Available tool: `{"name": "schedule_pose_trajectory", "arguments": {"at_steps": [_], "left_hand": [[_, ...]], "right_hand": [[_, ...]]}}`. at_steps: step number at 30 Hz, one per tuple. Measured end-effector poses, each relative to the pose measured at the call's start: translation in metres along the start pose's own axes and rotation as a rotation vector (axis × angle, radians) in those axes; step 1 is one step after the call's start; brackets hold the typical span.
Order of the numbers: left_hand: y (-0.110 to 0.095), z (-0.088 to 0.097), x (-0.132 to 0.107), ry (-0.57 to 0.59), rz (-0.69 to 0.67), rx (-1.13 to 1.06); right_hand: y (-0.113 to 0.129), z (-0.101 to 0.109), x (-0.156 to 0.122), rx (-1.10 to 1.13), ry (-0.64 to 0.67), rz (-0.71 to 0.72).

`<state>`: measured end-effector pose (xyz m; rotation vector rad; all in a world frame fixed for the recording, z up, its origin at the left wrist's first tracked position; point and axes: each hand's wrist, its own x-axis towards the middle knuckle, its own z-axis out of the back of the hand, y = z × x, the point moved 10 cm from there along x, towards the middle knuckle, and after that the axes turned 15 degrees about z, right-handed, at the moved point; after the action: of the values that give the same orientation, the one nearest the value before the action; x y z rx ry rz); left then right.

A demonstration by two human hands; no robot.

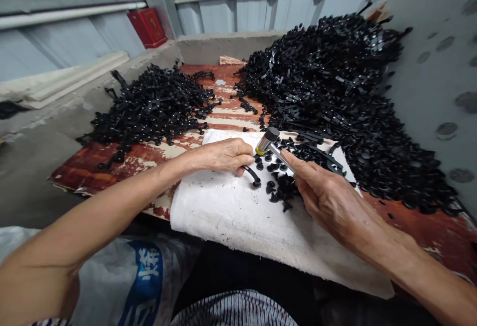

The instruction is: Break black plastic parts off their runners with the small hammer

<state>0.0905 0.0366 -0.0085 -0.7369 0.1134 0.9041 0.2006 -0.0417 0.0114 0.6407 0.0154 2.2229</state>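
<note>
My left hand rests on a white cloth pad, its fingers pinched on a black plastic strip of small round parts. My right hand is closed around the handle of a small mallet, forefinger stretched along it. The mallet's dark head hovers just above the strip's far end. Several loose black round pieces lie scattered on the cloth between my hands.
A worn red board carries a smaller heap of black plastic strips at the left and a large heap at the right. A concrete ledge, a red box and a printed sack surround it.
</note>
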Motion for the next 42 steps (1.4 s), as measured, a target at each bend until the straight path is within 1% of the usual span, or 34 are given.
{"name": "schedule_pose_trajectory", "arguments": {"at_steps": [4, 8, 11, 14, 16, 20, 21, 22, 25, 26, 27, 29, 30, 31, 34, 35, 38, 39, 40, 42], "left_hand": [[0.0, -0.001, 0.0, -0.002, -0.008, -0.027], [-0.003, 0.0, 0.0, -0.016, -0.049, -0.048], [-0.003, 0.001, 0.001, -0.014, -0.069, -0.049], [-0.002, 0.001, 0.003, -0.016, -0.058, -0.053], [-0.001, 0.001, 0.003, -0.025, -0.028, -0.045], [0.0, 0.003, 0.003, -0.064, 0.031, -0.001], [0.0, 0.004, 0.002, -0.07, 0.04, 0.0], [0.0, 0.004, 0.002, -0.069, 0.049, -0.007], [0.004, 0.001, 0.002, -0.047, 0.073, -0.045], [0.004, 0.001, 0.002, -0.045, 0.073, -0.049], [0.005, 0.001, 0.003, -0.048, 0.069, -0.048], [0.004, 0.002, 0.003, -0.069, 0.054, -0.04], [0.004, 0.002, 0.003, -0.072, 0.048, -0.037], [0.003, 0.002, 0.003, -0.07, 0.044, -0.037], [0.002, 0.001, 0.002, -0.053, 0.047, -0.044], [0.002, 0.0, 0.002, -0.05, 0.049, -0.044], [0.001, 0.001, 0.0, -0.068, 0.037, -0.035], [0.001, 0.001, 0.0, -0.072, 0.033, -0.035], [0.002, 0.001, 0.0, -0.074, 0.032, -0.039], [0.002, 0.0, 0.001, -0.068, 0.034, -0.056]], "right_hand": [[0.006, -0.001, 0.0, -0.062, 0.016, -0.02], [0.004, -0.002, -0.003, -0.1, 0.025, -0.05], [0.001, -0.002, -0.002, -0.059, 0.031, -0.019], [0.002, 0.003, 0.001, -0.019, 0.025, 0.016], [0.006, 0.012, 0.004, -0.005, -0.024, 0.024], [0.02, 0.04, 0.005, 0.01, -0.247, 0.06], [0.022, 0.042, 0.005, -0.012, -0.26, 0.062], [0.022, 0.039, 0.006, -0.042, -0.233, 0.063], [0.02, 0.022, 0.007, -0.1, -0.066, 0.056], [0.019, 0.02, 0.007, -0.087, -0.05, 0.056], [0.02, 0.023, 0.007, -0.067, -0.082, 0.059], [0.022, 0.035, 0.006, -0.052, -0.2, 0.062], [0.023, 0.038, 0.006, -0.068, -0.216, 0.069], [0.024, 0.036, 0.006, -0.097, -0.195, 0.078], [0.022, 0.019, 0.009, -0.149, -0.014, 0.082], [0.022, 0.019, 0.008, -0.126, -0.028, 0.072], [0.023, 0.038, 0.004, -0.051, -0.232, 0.042], [0.025, 0.04, 0.003, -0.058, -0.254, 0.034], [0.025, 0.037, 0.004, -0.081, -0.227, 0.028], [0.024, 0.022, 0.005, -0.153, -0.078, 0.022]]}}
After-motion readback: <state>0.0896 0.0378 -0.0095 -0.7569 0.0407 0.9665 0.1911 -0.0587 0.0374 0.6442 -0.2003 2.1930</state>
